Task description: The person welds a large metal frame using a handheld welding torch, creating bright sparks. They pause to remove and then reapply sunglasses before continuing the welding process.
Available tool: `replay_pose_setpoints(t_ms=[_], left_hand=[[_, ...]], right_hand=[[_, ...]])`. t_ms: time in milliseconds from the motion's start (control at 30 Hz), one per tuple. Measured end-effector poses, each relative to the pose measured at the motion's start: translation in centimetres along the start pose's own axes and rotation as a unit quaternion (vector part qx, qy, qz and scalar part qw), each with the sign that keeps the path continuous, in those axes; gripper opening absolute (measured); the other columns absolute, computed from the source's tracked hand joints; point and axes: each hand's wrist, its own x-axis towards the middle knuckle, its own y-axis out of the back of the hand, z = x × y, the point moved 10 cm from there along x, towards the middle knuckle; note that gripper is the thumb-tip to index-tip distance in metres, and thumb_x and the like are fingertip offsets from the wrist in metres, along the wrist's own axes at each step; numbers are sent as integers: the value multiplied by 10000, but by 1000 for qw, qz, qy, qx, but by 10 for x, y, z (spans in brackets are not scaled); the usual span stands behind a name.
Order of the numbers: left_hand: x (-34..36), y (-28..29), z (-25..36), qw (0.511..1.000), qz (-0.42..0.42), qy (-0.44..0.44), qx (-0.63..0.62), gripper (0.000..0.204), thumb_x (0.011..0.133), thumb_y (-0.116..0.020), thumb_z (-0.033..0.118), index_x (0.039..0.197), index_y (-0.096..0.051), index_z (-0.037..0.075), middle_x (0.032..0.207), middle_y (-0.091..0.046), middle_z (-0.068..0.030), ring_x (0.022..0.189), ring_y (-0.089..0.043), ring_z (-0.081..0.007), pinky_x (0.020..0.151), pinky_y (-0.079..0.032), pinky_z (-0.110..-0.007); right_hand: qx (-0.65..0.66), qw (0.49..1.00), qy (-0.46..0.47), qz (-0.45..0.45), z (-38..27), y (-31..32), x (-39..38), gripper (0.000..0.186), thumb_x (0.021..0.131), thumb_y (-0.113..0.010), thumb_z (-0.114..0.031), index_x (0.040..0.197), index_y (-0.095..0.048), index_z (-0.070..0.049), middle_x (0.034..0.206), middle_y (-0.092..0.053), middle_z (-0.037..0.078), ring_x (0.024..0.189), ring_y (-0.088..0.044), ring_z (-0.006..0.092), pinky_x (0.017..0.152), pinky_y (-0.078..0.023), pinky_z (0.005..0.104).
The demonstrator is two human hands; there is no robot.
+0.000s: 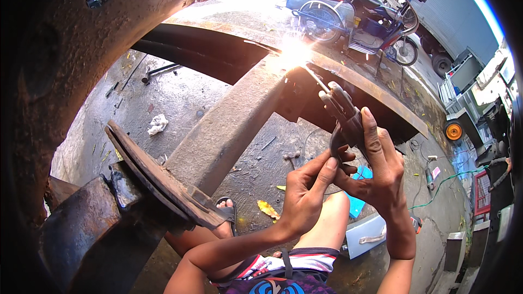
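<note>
clenched in my right hand (pixel 384 166): a dark rod holder (pixel 344 110), its tip facing the glare (pixel 295 54)

my right fingers and thumb were closed about the holder's handle, and i had it pointing forward and to my left, in front of my body. my left hand (pixel 305 196) sat just below, thumb and fingers pinching a dark curved piece (pixel 335 146) under the holder; whether it was cable or lever i could not tell. from the holder's tip a thin rod (pixel 317 80) ran into the white glare, which hid the exact contact. it lay where the end of a brown steel beam (pixel 229 117) met a long dark crosspiece (pixel 376 100).

nearer on my left, a bent, layered rusty plate (pixel 163 185) stood beside a heavy metal block (pixel 81 212); above them loomed a thick, pitted metal curve (pixel 65 65) with two holes. beneath, the gray ground (pixel 188 98) bore a crumpled white scrap (pixel 158 124), a yellow leaf (pixel 267 210) and my sandalled foot (pixel 224 230). beside my right knee (pixel 333 207) lay a bright blue sheet (pixel 357 204) and a pale panel (pixel 362 237), with a green cord (pixel 469 171) farther right. well beyond the beam stood a red-and-blue tricycle (pixel 370 28), near a gray trailer (pixel 463 8).
</note>
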Motion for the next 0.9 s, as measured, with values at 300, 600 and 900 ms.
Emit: replay_pose_setpoints(t_ms=[300, 600, 900], left_hand=[[-12, -9, 13, 998, -6, -48, 31, 427, 1124, -467, 201, 1443, -538, -73, 1301, -677, -182, 1112, -697, -242, 982, -560, -379], [-4, -4, 5, 1000, 0, -22, 8, 431, 1126, -451, 195, 1463, -517, -67, 1293, -675, -194, 1093, -705, -229, 968, -581, -379], [0, -2, -3, 1000, -3, -7, -1, 436, 1132, -430, 192, 1476, -495, -67, 1283, -675, -203, 1106, -707, -234, 973, -593, -376]], right_hand=[[-4, 997, 50, 54, -9, 13, -7, 1022, 708, -942, -242, 1512, -424, 119, 1117, -697, 229, 884, -730, 309, 669, -612, 376], [-28, 999, 28, 35, -3, 3, -5, 965, 786, -887, -297, 1544, -419, 74, 1014, -678, 160, 788, -700, 247, 638, -575, 352], [-9, 1000, -8, -11, 3, -3, -6, 1026, 699, -936, -233, 1528, -425, 89, 1081, -685, 186, 877, -727, 293, 685, -624, 387]])
